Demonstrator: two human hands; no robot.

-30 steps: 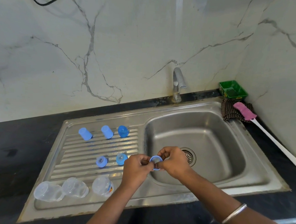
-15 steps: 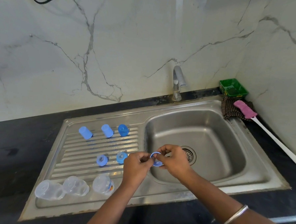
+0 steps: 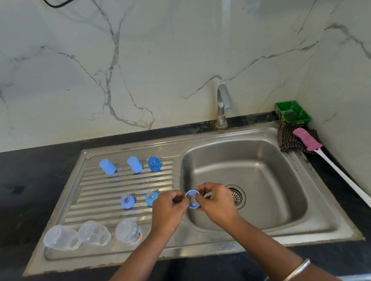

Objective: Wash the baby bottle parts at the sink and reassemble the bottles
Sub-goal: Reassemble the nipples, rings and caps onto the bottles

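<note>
Centrally, a stainless steel sink sits in a dark counter below a marble wall, with a tap at the back edge. Its basin holds no loose parts; a drain shows at the bottom, partly covered by the right hand. On the ribbed drainboard, three clear bottle bodies lie in a row at the near edge, the rightmost one printed. Two blue collars stand in the middle row, the right one partly hidden behind the left hand. Three blue caps stand along the far row, the rightmost a deeper, translucent blue. At the far right corner a green tray holds something dark that is hard to make out; beside it a checked cloth lies under the pink head of a long-handled brush, whose white handle runs out of view. Both forearms reach in from the lower edge, the right wrist wearing a metal bangle. The left hand and right hand meet over the basin's left rim, each with curled fingers pinching one blue ring between them. Whether a teat sits inside the ring cannot be told.
</note>
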